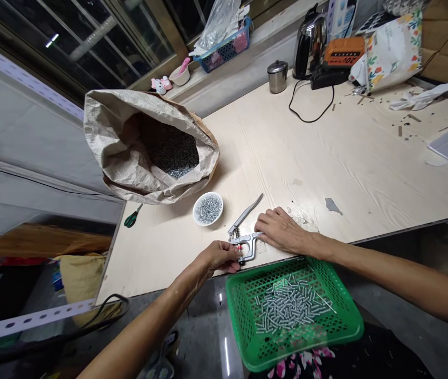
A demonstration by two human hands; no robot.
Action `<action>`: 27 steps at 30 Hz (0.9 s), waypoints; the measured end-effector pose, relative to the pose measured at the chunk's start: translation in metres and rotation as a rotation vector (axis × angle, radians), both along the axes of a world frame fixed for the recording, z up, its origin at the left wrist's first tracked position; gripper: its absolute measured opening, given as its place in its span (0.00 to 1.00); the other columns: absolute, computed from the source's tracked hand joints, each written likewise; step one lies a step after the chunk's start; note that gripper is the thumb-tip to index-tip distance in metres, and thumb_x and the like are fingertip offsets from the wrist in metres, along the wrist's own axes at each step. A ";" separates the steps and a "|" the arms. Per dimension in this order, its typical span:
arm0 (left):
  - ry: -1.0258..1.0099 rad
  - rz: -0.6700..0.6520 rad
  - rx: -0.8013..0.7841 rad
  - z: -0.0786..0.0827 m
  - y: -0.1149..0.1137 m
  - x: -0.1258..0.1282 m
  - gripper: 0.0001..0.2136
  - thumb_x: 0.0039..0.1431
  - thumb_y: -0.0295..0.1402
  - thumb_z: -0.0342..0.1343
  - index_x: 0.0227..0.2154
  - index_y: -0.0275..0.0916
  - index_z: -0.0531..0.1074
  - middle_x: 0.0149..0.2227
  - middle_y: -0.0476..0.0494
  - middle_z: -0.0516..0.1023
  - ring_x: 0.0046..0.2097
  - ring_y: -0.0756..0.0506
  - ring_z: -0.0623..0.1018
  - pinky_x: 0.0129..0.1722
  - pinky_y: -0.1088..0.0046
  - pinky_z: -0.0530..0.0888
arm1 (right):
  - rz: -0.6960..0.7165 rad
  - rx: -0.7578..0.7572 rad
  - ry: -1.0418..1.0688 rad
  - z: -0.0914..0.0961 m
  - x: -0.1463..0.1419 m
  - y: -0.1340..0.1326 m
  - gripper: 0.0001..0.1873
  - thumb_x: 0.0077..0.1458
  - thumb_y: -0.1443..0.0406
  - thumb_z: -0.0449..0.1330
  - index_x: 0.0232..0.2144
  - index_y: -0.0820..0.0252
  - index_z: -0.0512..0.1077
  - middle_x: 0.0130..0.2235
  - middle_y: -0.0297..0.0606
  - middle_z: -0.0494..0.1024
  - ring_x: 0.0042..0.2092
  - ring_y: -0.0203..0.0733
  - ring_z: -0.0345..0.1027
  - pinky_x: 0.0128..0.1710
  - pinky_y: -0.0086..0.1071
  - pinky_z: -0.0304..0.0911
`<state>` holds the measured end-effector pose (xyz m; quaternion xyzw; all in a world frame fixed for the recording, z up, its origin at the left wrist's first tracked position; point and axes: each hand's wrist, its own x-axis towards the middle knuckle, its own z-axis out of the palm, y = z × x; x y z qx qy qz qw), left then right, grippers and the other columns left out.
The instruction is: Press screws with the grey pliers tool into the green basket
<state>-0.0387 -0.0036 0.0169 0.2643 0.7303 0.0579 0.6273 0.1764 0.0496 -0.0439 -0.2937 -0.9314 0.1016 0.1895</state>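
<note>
Near the table's front edge lie grey metal snap-fastener pliers point(250, 243), with a spring and a red part at the jaw. Their upper handle stands apart, angled up and to the right. My right hand point(281, 230) rests on the table with its fingers curled over the end of the other handle. At the jaw, my left hand point(224, 256) has thumb and fingers pinched together; whatever lies between them is too small to make out. A white bowl point(208, 223) full of small silvery metal pieces stands just beyond the pliers.
Below the table edge, a green basket point(243, 345) holds many short silvery rod-like pieces. A large open sack point(107, 126) of dark metal pieces stands at the left, with green-handled scissors point(131, 219) beside it. A kettle point(309, 45), metal canister point(277, 79) and cable stand behind.
</note>
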 end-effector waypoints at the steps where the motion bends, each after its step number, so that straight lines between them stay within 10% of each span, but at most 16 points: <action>1: -0.002 0.000 0.006 0.000 0.000 0.000 0.17 0.33 0.39 0.71 0.22 0.34 0.72 0.17 0.46 0.76 0.20 0.51 0.74 0.26 0.76 0.71 | -0.001 -0.015 0.018 0.001 -0.001 0.005 0.08 0.63 0.62 0.52 0.41 0.58 0.69 0.43 0.38 0.72 0.42 0.44 0.58 0.39 0.37 0.47; 5: -0.006 0.004 0.050 -0.004 -0.004 0.001 0.19 0.31 0.41 0.71 0.19 0.33 0.71 0.17 0.48 0.74 0.21 0.52 0.72 0.26 0.77 0.68 | -0.115 0.045 -0.064 0.005 -0.013 0.038 0.11 0.62 0.69 0.50 0.45 0.56 0.69 0.42 0.38 0.73 0.42 0.45 0.56 0.36 0.37 0.45; 11: 0.053 0.016 0.123 -0.009 -0.012 0.007 0.18 0.30 0.41 0.71 0.15 0.34 0.69 0.15 0.52 0.70 0.22 0.53 0.69 0.28 0.76 0.67 | 0.119 0.192 -0.204 0.006 -0.041 0.078 0.10 0.63 0.71 0.50 0.35 0.59 0.71 0.35 0.37 0.73 0.41 0.43 0.56 0.39 0.37 0.45; 23: 0.114 0.066 0.103 -0.009 -0.013 0.014 0.13 0.33 0.35 0.68 0.13 0.35 0.69 0.13 0.53 0.68 0.21 0.53 0.67 0.27 0.76 0.65 | 0.005 -0.017 -0.159 0.009 -0.021 0.063 0.09 0.62 0.62 0.53 0.36 0.59 0.72 0.40 0.39 0.74 0.43 0.45 0.59 0.37 0.35 0.50; 27: 0.119 0.035 0.145 -0.010 -0.017 0.012 0.13 0.33 0.37 0.68 0.14 0.35 0.69 0.14 0.53 0.68 0.21 0.53 0.67 0.26 0.77 0.63 | 0.100 -0.080 -0.104 0.023 -0.001 0.053 0.29 0.48 0.44 0.61 0.43 0.59 0.69 0.45 0.43 0.74 0.47 0.52 0.59 0.44 0.42 0.53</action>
